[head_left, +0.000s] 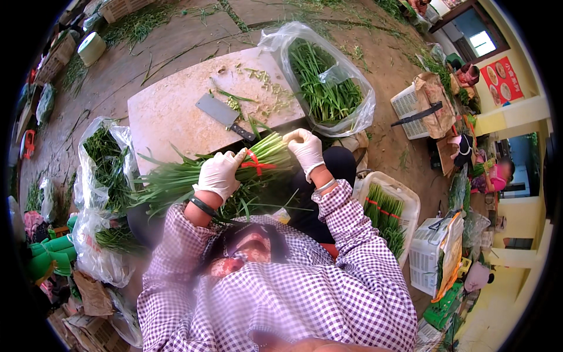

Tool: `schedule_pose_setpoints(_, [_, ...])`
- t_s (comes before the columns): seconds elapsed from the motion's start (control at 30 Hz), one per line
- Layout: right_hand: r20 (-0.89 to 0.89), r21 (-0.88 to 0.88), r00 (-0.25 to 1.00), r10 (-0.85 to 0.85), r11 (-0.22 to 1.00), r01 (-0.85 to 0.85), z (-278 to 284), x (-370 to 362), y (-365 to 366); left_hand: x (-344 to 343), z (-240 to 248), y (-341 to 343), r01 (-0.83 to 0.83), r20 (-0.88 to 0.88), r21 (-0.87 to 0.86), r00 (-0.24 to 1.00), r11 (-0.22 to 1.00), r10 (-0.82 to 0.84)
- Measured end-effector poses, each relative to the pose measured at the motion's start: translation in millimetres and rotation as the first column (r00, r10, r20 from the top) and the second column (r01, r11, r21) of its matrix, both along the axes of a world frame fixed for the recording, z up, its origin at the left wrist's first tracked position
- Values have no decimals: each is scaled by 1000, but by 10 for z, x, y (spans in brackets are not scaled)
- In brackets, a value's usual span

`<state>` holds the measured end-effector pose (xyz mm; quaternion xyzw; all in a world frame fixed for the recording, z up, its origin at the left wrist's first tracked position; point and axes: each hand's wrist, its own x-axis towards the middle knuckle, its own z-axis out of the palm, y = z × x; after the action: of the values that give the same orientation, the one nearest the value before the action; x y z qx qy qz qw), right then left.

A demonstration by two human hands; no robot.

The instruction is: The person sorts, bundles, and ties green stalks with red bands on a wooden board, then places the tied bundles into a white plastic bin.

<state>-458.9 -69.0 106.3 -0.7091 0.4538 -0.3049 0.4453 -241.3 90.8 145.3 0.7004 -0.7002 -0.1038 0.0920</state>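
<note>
A bunch of garlic chives [271, 150] lies across the near edge of the board, pale stems to the right and green leaves to the left. Red tape [255, 163] is wrapped around its stems. My left hand [218, 176], in a white glove, is closed round the bunch just left of the tape. At the stem ends my right hand [306, 154], gloved too, has its fingers bent into a pinch; what they hold, if anything, is too small to make out. Beyond the bunch, a cleaver [218, 109] rests flat on the board, its black handle toward me.
Leaf scraps litter the pale board [170, 94]. A clear plastic bag [365, 97] of chives stands at its far right, another bag [88, 193] of greens at left. Taped bunches fill a white basket [411, 218] by my right arm. Crates and other people are farther right.
</note>
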Motion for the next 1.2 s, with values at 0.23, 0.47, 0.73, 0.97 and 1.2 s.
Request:
schedule_pose_setpoints(0.23, [80, -73, 990, 113, 992, -107, 157, -22, 115, 25, -30, 18, 5, 2, -24, 1000, 1000, -5])
schedule_pose_setpoints(0.47, [61, 114, 981, -183, 978, 175, 27, -58, -63, -31, -62, -9, 34, 87, -200, 996, 979, -17])
schedule_pose_setpoints(0.73, [-99, -535, 984, 148, 826, -178, 330, 13, -5, -11, -53, 27, 72, 298, -237, 955, 969, 1])
schedule_pose_setpoints(0.97, [-214, -507, 970, 112, 836, -208, 461, -48, -200, 36, -95, 80, 142, 342, -271, 939, 952, -43])
schedule_pose_setpoints(1.2, [-409, -145, 845, 344, 890, -432, 492, 31, -183, 31, -86, 102, 173, 373, -289, 926, 941, -55])
